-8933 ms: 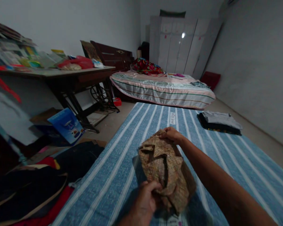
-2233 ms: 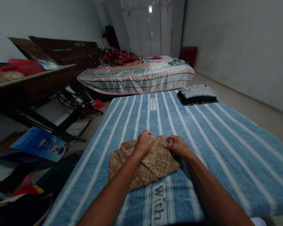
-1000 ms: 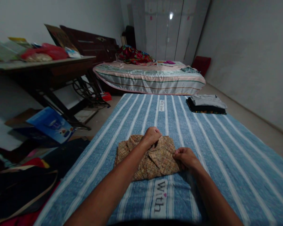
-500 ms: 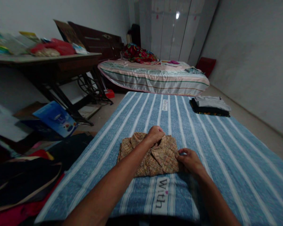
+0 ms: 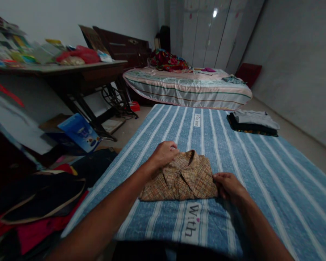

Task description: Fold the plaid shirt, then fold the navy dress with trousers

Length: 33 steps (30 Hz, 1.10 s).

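Observation:
A folded tan plaid shirt lies on the blue striped sheet in front of me, collar facing me. My left hand rests curled on the shirt's far left edge, fingers closed on the fabric. My right hand is at the shirt's right edge, fingers bent and pressed against the cloth.
A small stack of folded clothes sits at the sheet's far right. A mattress lies beyond. Dark and red garments pile on the left floor, near a blue box and a cluttered sewing table.
The crumpled shirt held up at first now lies folded flat. In the last second my left hand slid from the collar to the shirt's left edge; the right stayed at the right edge.

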Available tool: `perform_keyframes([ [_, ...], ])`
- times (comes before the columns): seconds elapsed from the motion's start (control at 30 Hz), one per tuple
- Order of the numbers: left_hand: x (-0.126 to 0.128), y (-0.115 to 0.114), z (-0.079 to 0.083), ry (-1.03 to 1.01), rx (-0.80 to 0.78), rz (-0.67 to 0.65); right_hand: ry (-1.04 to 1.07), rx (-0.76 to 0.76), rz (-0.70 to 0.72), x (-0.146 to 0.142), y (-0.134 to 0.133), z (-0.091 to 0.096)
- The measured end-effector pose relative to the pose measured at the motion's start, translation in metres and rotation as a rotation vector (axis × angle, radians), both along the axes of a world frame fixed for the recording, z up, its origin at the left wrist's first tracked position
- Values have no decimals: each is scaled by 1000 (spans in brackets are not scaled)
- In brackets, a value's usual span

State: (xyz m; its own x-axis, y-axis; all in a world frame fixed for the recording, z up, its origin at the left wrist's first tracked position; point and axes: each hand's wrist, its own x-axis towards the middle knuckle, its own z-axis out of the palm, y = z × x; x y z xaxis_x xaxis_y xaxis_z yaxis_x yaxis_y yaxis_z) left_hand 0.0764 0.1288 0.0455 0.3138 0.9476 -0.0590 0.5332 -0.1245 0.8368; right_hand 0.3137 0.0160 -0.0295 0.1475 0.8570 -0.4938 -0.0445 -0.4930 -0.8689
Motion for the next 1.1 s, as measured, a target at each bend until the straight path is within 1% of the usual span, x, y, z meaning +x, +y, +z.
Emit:
perform_keyframes([
  [0.03, -18, -5, 1, -5, 2, 11, 7, -4, 12, 1, 1, -1],
  [0.07, -36, -10, 0, -5, 2, 48, 15, -9, 24, 2, 1, -1],
  [0.17, -83, -33, -9, 33, -36, 175, 31, -19, 60, 5, 3, -4],
  [0.2, -93, -42, -13, 39, -73, 215, 35, -22, 70, 6, 4, -4],
  [0.27, -106, -61, -20, 37, -180, 259, 43, -27, 91, 8, 4, -6],
  [0.37, -108, -81, -25, -6, -285, 284, 51, -35, 123, 11, 5, -7],
  [0.43, -104, -87, -27, -30, -300, 306, 54, -39, 139, 12, 5, -6],
  [0.5, -102, -86, -28, -30, -278, 336, 58, -41, 147, 13, 6, -4],
  [0.57, -101, -82, -30, 1, -217, 361, 64, -42, 150, 13, 7, -3],
  [0.63, -101, -78, -32, 36, -150, 361, 73, -38, 152, 12, 9, -2],
  [0.7, -102, -76, -35, 50, -127, 334, 84, -35, 154, 12, 10, -2],
  [0.8, -103, -78, -36, 37, -197, 282, 102, -29, 166, 13, 11, -1],
  [0.93, -103, -82, -33, 33, -329, 260, 127, -17, 205, 14, 9, 1],
  [1.1, -100, -83, -27, 12, -379, 246, 161, -12, 260, 14, 8, 3],
])
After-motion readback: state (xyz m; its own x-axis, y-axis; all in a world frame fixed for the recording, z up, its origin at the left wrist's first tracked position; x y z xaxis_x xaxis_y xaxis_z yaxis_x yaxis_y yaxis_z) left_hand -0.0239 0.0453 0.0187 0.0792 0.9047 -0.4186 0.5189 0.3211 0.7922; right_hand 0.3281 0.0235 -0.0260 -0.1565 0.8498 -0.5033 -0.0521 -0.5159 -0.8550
